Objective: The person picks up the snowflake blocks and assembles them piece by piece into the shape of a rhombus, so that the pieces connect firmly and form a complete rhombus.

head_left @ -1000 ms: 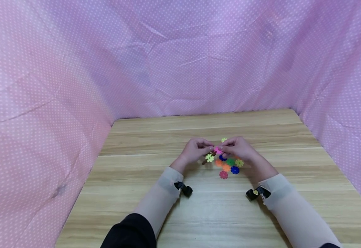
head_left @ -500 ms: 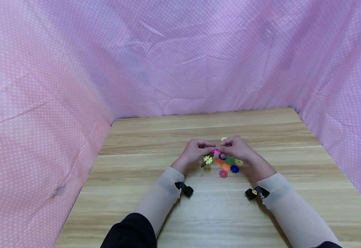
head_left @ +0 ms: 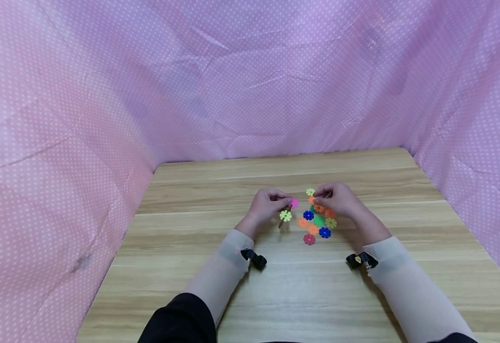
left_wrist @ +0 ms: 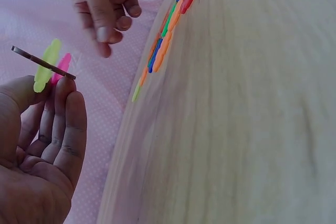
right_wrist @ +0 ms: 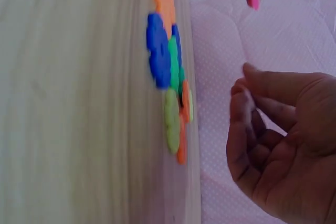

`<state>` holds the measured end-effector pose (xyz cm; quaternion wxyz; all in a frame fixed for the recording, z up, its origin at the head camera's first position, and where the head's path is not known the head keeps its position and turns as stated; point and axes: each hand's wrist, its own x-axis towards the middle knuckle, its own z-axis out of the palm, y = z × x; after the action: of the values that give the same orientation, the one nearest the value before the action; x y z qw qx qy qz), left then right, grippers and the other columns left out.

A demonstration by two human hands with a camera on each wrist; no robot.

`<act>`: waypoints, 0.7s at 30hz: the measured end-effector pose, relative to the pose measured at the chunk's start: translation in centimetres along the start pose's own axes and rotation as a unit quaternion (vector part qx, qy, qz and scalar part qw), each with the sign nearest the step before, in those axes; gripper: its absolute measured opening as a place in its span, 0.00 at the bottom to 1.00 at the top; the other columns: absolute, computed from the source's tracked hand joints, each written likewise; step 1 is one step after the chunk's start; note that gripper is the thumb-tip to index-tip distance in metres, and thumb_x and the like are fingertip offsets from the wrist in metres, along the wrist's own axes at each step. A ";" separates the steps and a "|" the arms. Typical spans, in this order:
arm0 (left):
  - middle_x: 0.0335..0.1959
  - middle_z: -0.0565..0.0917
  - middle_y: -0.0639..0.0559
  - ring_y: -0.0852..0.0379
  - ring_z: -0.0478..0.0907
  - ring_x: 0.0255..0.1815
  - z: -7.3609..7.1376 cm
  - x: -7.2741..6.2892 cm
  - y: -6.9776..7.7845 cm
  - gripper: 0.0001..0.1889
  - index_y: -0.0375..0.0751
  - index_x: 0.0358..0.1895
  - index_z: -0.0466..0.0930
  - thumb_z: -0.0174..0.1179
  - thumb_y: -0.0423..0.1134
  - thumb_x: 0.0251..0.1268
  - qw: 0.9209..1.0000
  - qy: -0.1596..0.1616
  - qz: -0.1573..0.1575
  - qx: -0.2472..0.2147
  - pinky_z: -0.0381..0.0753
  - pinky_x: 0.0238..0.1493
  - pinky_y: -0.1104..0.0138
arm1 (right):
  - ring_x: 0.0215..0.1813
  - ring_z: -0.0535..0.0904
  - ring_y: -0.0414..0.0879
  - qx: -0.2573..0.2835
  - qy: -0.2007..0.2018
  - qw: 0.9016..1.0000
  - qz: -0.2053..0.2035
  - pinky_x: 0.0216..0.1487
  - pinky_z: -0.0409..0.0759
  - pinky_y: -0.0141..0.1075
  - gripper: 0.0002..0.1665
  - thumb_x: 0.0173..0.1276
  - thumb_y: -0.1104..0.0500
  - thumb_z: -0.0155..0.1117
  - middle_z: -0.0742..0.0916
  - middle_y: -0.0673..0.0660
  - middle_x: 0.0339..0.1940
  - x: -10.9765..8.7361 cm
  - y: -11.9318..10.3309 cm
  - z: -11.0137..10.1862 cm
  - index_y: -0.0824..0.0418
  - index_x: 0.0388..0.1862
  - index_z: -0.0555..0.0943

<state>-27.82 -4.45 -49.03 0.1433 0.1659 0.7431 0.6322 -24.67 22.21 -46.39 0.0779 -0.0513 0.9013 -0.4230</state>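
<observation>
My left hand (head_left: 267, 207) pinches a small cluster of joined plastic snowflake discs, raised over the table. In the left wrist view the cluster has a brown disc (left_wrist: 26, 54) seen edge-on, with a yellow-green disc (left_wrist: 48, 64) and a pink disc (left_wrist: 63, 65) slotted across it. To the right, my right hand (head_left: 340, 200) hovers over the far part of the loose discs, its fingers loosely bent. Nothing shows between its thumb (right_wrist: 273, 83) and fingers in the right wrist view. Its fingers hide part of an orange disc (head_left: 319, 208) in the head view.
Loose discs lie in a patch between the hands: blue (head_left: 308, 215), green (head_left: 319, 220), orange (head_left: 313, 229), red (head_left: 309, 239) and yellow (head_left: 331, 222) ones among them. The wooden table (head_left: 215, 181) backs onto a pink dotted curtain (head_left: 250, 95).
The hands were together at the pink disc; my right hand has let go and moved right over the loose discs. My left hand keeps the cluster, slightly further left.
</observation>
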 end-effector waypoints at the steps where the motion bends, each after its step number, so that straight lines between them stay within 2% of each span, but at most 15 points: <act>1: 0.36 0.91 0.49 0.56 0.88 0.36 0.0 0.0 0.0 0.08 0.39 0.46 0.91 0.71 0.37 0.70 1.000 0.001 0.000 0.002 0.89 0.40 0.64 | 0.43 0.81 0.52 -0.008 -0.003 1.000 0.000 0.40 0.83 0.41 0.14 0.74 0.59 0.70 0.88 0.59 0.42 0.0 0.1 -0.2 0.65 0.54 0.87; 8: 0.36 0.91 0.49 0.56 0.87 0.35 0.0 -0.1 0.0 0.07 0.40 0.45 0.92 0.72 0.38 0.70 1.000 0.007 -0.001 0.006 0.89 0.39 0.64 | 0.42 0.82 0.52 -0.032 -0.039 0.998 0.037 0.42 0.84 0.40 0.10 0.70 0.65 0.73 0.87 0.59 0.40 -0.4 1.3 -1.2 0.66 0.48 0.88; 13: 0.37 0.91 0.48 0.56 0.87 0.36 0.0 -0.1 -0.1 0.07 0.40 0.46 0.91 0.71 0.38 0.70 1.000 0.006 0.000 0.008 0.89 0.40 0.64 | 0.40 0.80 0.51 -0.071 -0.072 0.994 0.044 0.43 0.81 0.42 0.11 0.64 0.65 0.79 0.86 0.57 0.37 -0.7 1.5 -1.6 0.64 0.44 0.88; 21: 0.38 0.91 0.47 0.57 0.88 0.36 -0.1 0.1 -0.2 0.08 0.38 0.46 0.91 0.71 0.38 0.70 1.000 0.004 0.001 0.000 0.89 0.41 0.63 | 0.45 0.78 0.53 -0.110 -0.056 0.991 0.050 0.48 0.79 0.48 0.15 0.67 0.61 0.77 0.85 0.58 0.42 -0.8 1.8 -1.7 0.61 0.51 0.88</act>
<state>-27.92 -4.51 -49.24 0.1403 0.1642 0.7433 0.6332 -24.25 24.79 -46.62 0.1428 -0.0376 0.9382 -0.3130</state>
